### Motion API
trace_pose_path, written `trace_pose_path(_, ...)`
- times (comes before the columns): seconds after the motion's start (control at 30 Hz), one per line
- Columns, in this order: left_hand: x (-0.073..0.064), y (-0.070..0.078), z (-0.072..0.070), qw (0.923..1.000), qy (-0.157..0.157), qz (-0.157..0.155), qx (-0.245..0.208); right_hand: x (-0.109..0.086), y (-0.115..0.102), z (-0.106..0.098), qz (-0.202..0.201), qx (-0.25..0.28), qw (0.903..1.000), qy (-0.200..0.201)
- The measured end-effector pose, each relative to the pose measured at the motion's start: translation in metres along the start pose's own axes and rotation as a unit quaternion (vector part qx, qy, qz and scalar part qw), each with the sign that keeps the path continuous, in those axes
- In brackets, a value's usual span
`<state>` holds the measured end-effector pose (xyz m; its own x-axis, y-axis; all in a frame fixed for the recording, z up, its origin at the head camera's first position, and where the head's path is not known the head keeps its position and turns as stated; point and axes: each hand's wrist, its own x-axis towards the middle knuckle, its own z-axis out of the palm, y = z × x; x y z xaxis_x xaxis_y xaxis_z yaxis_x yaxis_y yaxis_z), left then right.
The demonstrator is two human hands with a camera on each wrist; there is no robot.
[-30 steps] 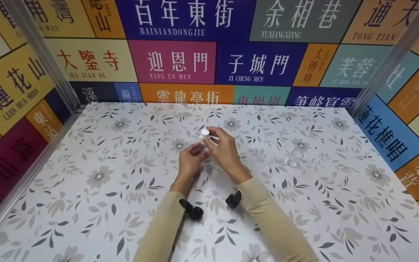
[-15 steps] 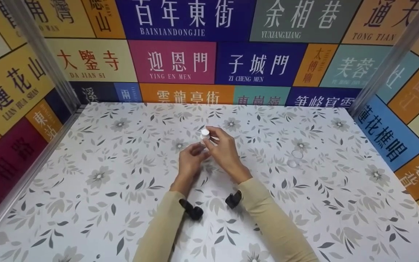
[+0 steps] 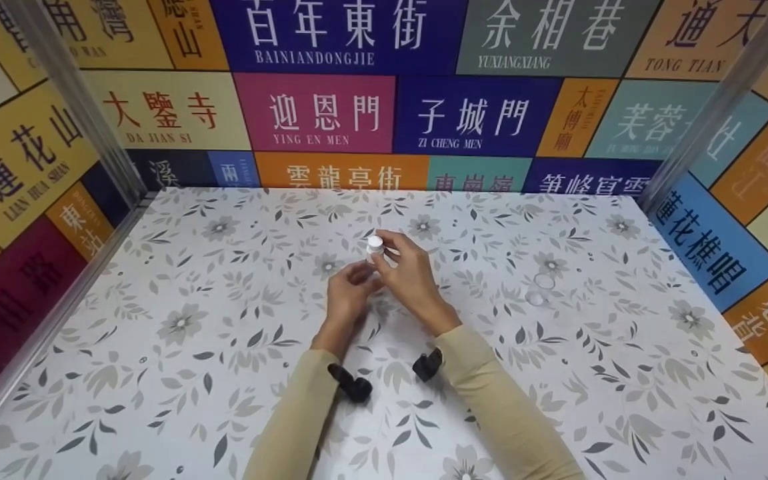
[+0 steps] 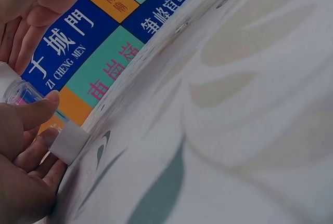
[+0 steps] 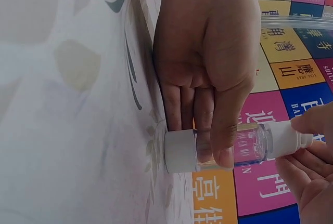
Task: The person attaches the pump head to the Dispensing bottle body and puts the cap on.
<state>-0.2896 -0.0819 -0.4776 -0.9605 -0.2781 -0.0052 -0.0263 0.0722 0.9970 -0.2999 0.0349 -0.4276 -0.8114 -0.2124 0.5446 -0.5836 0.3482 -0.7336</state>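
A small clear pump bottle with a white base and a white pump top stands upright between both hands, near the middle of the table. Low on its see-through body, my left hand grips with the thumb across the front and the fingers behind. Higher up, my right hand pinches the white pump top between thumb and fingers. The base is at the tabletop or very close above it; which one, I cannot tell. Fingers partly cover the body in the left wrist view.
A clear, round-ended piece, perhaps a cap, lies on the floral tabletop to the right of the hands. Panels with large characters rise behind and at both sides. Black cameras sit at the wrists.
Both hands keep nearly the same place and the same hold on the pump bottle. The clear piece on the right has not moved.
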Motion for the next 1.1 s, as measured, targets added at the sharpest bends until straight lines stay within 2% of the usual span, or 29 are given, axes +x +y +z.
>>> trace_pose_path(0.2,0.0005,-0.001,0.0007,1.0,0.002,0.0,0.004,-0.0008,0.0003,-0.0002,0.001,-0.011,0.9999,0.001)
trace_pose_path(0.57,-0.0001,0.0006,0.0014,1.0,0.004,-0.006,-0.001,0.0006,-0.0005,0.0006,-0.002,0.005,1.0,0.008)
trace_pose_path(0.87,-0.0005,-0.0013,-0.0004,0.9999,0.002,0.011,0.001,-0.0007,0.0001,0.0007,0.011,-0.011,0.9999,0.001)
trace_pose_path(1.1,-0.0001,-0.0008,0.0004,1.0,0.004,0.006,-0.006,-0.0002,0.0002,0.0008,0.011,-0.01,0.9998,0.009)
